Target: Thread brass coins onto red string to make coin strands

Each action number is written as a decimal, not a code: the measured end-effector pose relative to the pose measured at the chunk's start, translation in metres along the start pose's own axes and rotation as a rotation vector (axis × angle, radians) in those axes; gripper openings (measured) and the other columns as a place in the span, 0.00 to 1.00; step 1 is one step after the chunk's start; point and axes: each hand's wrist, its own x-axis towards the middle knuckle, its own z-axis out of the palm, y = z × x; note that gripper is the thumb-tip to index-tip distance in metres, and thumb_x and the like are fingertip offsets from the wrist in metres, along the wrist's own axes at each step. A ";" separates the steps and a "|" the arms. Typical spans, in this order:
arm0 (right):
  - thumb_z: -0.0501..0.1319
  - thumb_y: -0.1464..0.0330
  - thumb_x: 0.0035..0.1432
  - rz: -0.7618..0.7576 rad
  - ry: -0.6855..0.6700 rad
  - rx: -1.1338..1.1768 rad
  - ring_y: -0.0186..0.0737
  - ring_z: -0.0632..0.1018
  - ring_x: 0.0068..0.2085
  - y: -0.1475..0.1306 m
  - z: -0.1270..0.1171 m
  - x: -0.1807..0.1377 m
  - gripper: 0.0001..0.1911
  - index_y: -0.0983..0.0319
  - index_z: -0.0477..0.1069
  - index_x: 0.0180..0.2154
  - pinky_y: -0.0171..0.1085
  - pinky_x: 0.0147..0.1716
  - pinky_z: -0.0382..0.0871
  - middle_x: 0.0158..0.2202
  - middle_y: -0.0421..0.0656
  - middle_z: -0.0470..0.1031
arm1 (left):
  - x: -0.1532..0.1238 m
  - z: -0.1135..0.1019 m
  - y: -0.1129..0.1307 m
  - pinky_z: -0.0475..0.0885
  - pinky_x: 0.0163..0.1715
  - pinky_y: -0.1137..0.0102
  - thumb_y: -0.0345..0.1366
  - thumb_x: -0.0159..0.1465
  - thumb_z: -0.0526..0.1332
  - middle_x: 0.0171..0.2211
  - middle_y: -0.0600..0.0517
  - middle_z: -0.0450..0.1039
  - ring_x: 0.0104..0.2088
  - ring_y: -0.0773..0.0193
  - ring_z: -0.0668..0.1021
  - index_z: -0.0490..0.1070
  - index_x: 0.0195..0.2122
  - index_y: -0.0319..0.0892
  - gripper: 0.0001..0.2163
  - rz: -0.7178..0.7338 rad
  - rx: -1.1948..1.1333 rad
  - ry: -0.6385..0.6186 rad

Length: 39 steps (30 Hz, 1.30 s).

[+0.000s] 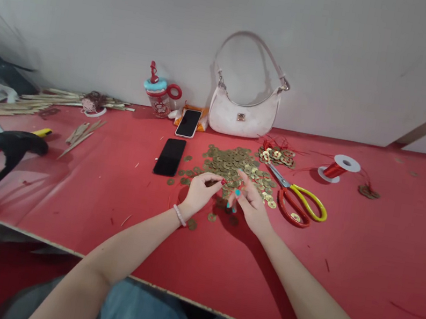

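My left hand point(201, 193) is closed in a pinch over the near side of a pile of brass-coloured coins point(229, 159). Something small and red point(223, 181) shows at its fingertips; its kind is too small to make out. Close by on the right is my right hand point(251, 205), its index finger and thumb apart, with teal nails showing. The coins have holes in the middle, and several lie loose around both hands. Scissors point(285, 182) with one red and one yellow handle rest to the right of the pile.
A spool of red cord point(333, 170) and coins tied with red cord point(279, 155) lie at the right. Two phones point(169, 158), a cup point(160, 99) and a white handbag point(243, 113) stand or lie behind. Wooden strips point(30, 104) and a black frame-like object point(6, 147) are at the left.
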 end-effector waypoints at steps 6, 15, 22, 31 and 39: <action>0.52 0.65 0.57 -0.031 0.151 0.035 0.34 0.71 0.23 -0.001 -0.004 0.002 0.20 0.57 0.56 0.52 0.37 0.28 0.67 0.20 0.36 0.69 | 0.003 -0.003 -0.005 0.69 0.35 0.69 0.34 0.53 0.60 0.31 0.48 0.75 0.32 0.65 0.75 0.74 0.31 0.38 0.07 0.008 0.070 0.090; 0.49 0.69 0.48 0.004 0.136 0.363 0.38 0.72 0.25 0.000 -0.015 0.005 0.05 0.60 0.62 0.24 0.40 0.27 0.68 0.21 0.42 0.68 | 0.004 -0.002 -0.004 0.69 0.36 0.68 0.33 0.53 0.60 0.31 0.47 0.75 0.31 0.64 0.75 0.74 0.31 0.36 0.08 -0.025 0.110 0.124; 0.60 0.63 0.46 -0.013 0.191 0.332 0.37 0.73 0.27 0.007 -0.026 0.008 0.07 0.58 0.65 0.29 0.39 0.27 0.68 0.25 0.40 0.71 | 0.004 -0.002 -0.003 0.69 0.35 0.69 0.33 0.53 0.59 0.31 0.47 0.75 0.31 0.65 0.75 0.74 0.31 0.36 0.08 -0.039 0.116 0.135; 0.62 0.60 0.45 0.113 0.045 0.254 0.30 0.65 0.18 0.008 -0.014 0.003 0.14 0.62 0.68 0.18 0.32 0.17 0.59 0.16 0.39 0.66 | 0.006 -0.004 -0.005 0.68 0.35 0.69 0.34 0.53 0.60 0.29 0.49 0.75 0.30 0.65 0.74 0.75 0.30 0.38 0.07 -0.008 0.143 0.134; 0.63 0.66 0.44 0.070 0.040 0.224 0.34 0.75 0.30 0.013 -0.006 0.006 0.11 0.60 0.70 0.34 0.37 0.34 0.70 0.31 0.42 0.76 | 0.006 -0.005 -0.004 0.68 0.34 0.69 0.33 0.53 0.60 0.30 0.48 0.75 0.30 0.66 0.74 0.74 0.31 0.37 0.07 -0.028 0.124 0.129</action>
